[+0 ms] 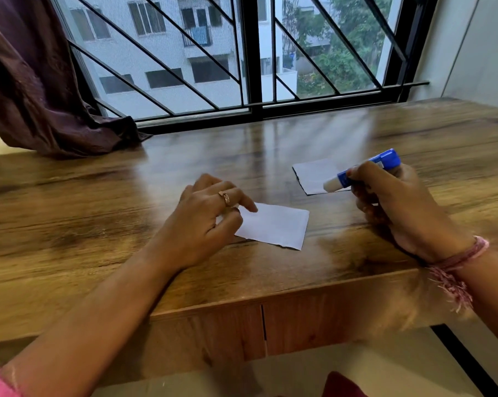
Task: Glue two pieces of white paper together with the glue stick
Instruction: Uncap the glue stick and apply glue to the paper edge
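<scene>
Step in hand: glue application, about to begin, as I judge it. The right hand (396, 202) has its fingers curled around the glue stick (365, 171), a blue barrel with the cap off and the pale, waxy glue tip exposed, pointing toward 9 o'clock. The tip overlaps the near edge of the far paper (313, 176) in the view; whether it touches cannot be told.

The left hand (202, 219) rests on the tabletop (98, 224) with fingers loosely curled, fingertips on the 9 o'clock end of the near paper (273, 226) — pinning it or pinching its edge, I cannot tell which. A ring shows on 1 finger.

Positions: 2 white slips lie apart, the far one at roughly 1 o'clock from the near one.

Materials: both slips are thin, matte, roughly rectangular, with ragged torn edges — light enough to slide under a dragged stick. The tabletop is glossy wood-grain laminate, probably slippery.

Next move calls for: holding 1 slip firmly, spreading glue with light strokes, then laying the other slip squarely over it and pressing flat.
</scene>
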Demonstrator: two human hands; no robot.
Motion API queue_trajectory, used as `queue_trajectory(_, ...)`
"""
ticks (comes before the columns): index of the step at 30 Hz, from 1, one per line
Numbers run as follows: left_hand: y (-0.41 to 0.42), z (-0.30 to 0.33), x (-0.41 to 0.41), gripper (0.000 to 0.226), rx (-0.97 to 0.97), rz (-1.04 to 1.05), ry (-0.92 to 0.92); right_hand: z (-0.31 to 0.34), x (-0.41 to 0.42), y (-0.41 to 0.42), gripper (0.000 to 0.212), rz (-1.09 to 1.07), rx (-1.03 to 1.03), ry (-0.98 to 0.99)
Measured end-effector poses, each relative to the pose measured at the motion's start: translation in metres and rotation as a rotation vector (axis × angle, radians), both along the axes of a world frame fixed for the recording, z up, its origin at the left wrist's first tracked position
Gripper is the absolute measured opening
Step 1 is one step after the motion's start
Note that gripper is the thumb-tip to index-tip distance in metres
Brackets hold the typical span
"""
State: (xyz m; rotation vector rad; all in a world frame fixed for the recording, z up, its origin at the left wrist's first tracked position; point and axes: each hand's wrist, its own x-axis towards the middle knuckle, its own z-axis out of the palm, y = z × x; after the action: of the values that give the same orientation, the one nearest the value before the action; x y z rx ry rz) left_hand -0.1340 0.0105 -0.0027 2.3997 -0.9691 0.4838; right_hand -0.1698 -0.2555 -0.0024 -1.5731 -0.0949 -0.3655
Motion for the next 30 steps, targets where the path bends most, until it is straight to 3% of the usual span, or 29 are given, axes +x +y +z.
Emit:
queue_trajectory(4, 0.001, 0.000, -0.001, 0.050, 0.165, -0.011, 0.030, 0.003, -0.002, 0.003, 0.024, 0.012, -0.011, 0.002)
queue_trajectory(10, -0.004, 0.002, -0.008, 0.053, 0.243, -0.050, -0.085, 0.003, -0.003, 0.003, 0.016, -0.001, 0.001, 0.038)
queue_trajectory(16, -0.006, 0.002, -0.011, 0.050, 0.108, -0.056, -0.103, 0.003, -0.005, 0.003, 0.023, 0.004, 0.001, 0.053)
queue_trajectory(19, -0.003, 0.004, -0.010, 0.048, 0.001, -0.060, -0.055, 0.004, -0.006, 0.004, 0.024, 0.011, 0.011, 0.056)
queue_trajectory(26, 0.000, 0.003, -0.008, 0.045, 0.147, -0.206, 0.163, 0.004, -0.005, 0.005, 0.034, 0.015, 0.004, 0.057)
queue_trajectory(30, 0.000, 0.003, -0.009, 0.052, 0.187, -0.201, 0.166, 0.004, -0.004, 0.006, 0.034, 0.013, -0.002, 0.054)
